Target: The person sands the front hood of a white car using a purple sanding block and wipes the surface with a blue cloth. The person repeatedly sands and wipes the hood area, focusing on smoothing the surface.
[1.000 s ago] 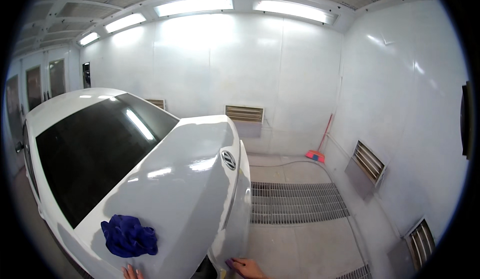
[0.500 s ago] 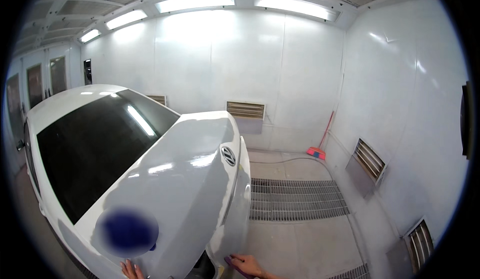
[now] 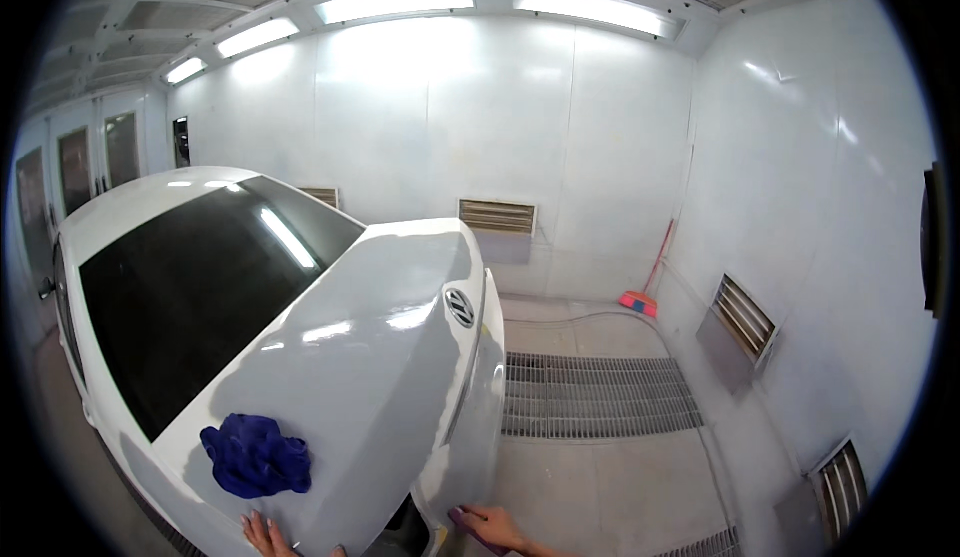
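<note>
Fingers of the left hand (image 3: 266,535) lie spread and flat on the white car hood (image 3: 370,357), at the lower edge of the view, holding nothing. Just above them, close but not touching, a crumpled blue cloth (image 3: 256,454) rests on the hood. The right hand (image 3: 492,528) is at the front corner of the car, low beside the bumper (image 3: 480,407), and its fingers are closed around a small dark purple object (image 3: 466,523); what kind of object it is I cannot tell. The car has a dark windshield (image 3: 190,297). On the floor to the right of the car lies a metal grate (image 3: 595,395), and a red broom (image 3: 645,292) leans at the far wall.
</note>
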{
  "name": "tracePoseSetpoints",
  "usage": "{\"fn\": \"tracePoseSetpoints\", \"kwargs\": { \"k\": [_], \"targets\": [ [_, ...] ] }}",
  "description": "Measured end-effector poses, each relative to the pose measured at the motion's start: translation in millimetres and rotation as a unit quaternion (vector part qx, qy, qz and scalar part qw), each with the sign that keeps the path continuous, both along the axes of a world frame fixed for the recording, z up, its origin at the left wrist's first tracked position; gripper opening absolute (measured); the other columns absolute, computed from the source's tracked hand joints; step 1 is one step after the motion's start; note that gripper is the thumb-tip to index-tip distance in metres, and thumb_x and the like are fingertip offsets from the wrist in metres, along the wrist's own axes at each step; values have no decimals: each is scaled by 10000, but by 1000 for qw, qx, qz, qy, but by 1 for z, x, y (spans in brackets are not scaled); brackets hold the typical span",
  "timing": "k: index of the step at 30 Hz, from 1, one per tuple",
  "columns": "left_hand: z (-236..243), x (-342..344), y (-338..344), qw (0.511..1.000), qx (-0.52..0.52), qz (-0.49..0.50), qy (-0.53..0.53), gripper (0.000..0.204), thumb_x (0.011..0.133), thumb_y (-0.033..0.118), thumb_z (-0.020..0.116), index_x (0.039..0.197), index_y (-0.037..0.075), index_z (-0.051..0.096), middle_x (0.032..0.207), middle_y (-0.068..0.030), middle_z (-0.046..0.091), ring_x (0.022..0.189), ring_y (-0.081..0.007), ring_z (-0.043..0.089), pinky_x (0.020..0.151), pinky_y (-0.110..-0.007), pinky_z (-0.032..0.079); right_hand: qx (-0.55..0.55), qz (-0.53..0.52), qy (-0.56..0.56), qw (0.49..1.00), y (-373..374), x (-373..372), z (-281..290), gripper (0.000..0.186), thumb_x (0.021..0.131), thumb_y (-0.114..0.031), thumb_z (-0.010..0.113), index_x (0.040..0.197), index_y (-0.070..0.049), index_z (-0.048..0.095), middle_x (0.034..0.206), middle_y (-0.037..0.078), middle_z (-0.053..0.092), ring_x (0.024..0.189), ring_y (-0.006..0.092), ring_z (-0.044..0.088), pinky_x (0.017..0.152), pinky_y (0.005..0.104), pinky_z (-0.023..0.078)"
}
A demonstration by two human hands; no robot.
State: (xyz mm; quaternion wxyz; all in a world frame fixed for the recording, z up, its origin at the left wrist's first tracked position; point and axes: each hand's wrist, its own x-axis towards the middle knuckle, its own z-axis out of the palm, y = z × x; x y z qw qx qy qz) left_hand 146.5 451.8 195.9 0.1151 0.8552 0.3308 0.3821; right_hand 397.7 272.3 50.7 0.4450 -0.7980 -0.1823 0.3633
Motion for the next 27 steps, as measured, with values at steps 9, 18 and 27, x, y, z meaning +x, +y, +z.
{"fn": "tracePoseSetpoints", "kwargs": {
  "k": [9,18,27],
  "targets": [
    [10,2,-5,999,-31,13,5,985,759,352,798,1525,-77,352,1581,-359,299,1463,-549,254,1208,-629,212,-14,6,-9,1000,2,17,-9,601,980,-534,571,1364,-80,659,1121,223,735,969,350,708,920,412,531],
    [17,3,-4,997,-58,30,36,996,756,376,789,1520,-93,355,1574,-361,311,1463,-548,254,1210,-619,217,36,-2,-83,996,8,27,-3,484,977,-455,630,1342,-143,690,1252,141,734,1159,258,695,1042,331,494],
    [13,2,-4,998,-51,19,18,987,731,367,792,1508,-83,383,1582,-351,309,1469,-540,250,1211,-621,211,47,14,-154,987,4,41,-44,499,977,-494,599,1347,-171,689,1191,143,754,1037,278,737,932,356,554]
  ]
}}
